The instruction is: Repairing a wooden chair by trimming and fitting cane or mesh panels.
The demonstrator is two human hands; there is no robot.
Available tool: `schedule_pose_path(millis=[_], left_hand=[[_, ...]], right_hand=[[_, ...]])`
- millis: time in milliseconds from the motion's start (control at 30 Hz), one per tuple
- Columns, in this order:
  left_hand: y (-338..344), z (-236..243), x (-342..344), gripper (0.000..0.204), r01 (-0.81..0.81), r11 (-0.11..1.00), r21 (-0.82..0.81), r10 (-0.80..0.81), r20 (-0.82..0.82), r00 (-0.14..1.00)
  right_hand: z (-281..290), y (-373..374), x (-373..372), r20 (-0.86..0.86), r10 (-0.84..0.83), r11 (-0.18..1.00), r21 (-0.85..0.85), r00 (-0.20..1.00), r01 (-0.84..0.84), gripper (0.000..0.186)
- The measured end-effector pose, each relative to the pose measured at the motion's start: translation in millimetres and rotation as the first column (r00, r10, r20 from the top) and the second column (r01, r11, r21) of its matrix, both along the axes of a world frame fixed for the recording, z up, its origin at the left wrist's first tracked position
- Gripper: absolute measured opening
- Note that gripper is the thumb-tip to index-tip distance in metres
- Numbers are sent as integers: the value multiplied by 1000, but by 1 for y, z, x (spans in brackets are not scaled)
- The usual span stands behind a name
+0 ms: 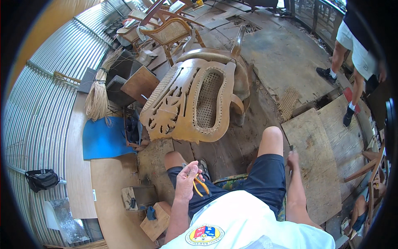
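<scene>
Above my left thigh, my left hand (187, 181) is closed around a pair of pliers with yellow-orange handles (201, 186); the jaws are mostly hidden by my fingers. My right hand (292, 159) hangs out beside my right knee, its fingers curled. Something small and dark pokes up from it, too small to name. In front of my knees a carved wooden chair (182, 118) lies tipped over. Its oval backrest panel holds woven cane (209, 99), with pegs or holes along the rim. Neither hand touches the chair.
A bundle of cane strands (98, 97) hangs at the left by a blue sheet (103, 137). Wooden blocks (156, 222) sit near my left arm. Other cane chairs (168, 33) stand behind. A person in white shorts (352, 47) stands at right, near a torn cane piece (287, 103).
</scene>
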State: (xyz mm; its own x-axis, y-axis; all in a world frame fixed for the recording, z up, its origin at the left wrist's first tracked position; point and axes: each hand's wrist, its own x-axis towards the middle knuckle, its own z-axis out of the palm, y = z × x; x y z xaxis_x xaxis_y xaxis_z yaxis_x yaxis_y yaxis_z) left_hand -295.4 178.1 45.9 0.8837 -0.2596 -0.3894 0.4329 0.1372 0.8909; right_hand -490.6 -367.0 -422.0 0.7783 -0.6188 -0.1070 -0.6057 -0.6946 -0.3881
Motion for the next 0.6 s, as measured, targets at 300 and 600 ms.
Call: schedule_pose_path(millis=[300, 600], left_hand=[[-57, -4, 22, 63, 212, 974, -84, -209, 38, 977], [-94, -30, 7, 83, 375, 911, -175, -376, 28, 926]], right_hand=[[399, 100, 41, 289, -648, 456, 888, 705, 56, 24], [474, 306, 134, 354, 36, 109, 928, 934, -356, 23]])
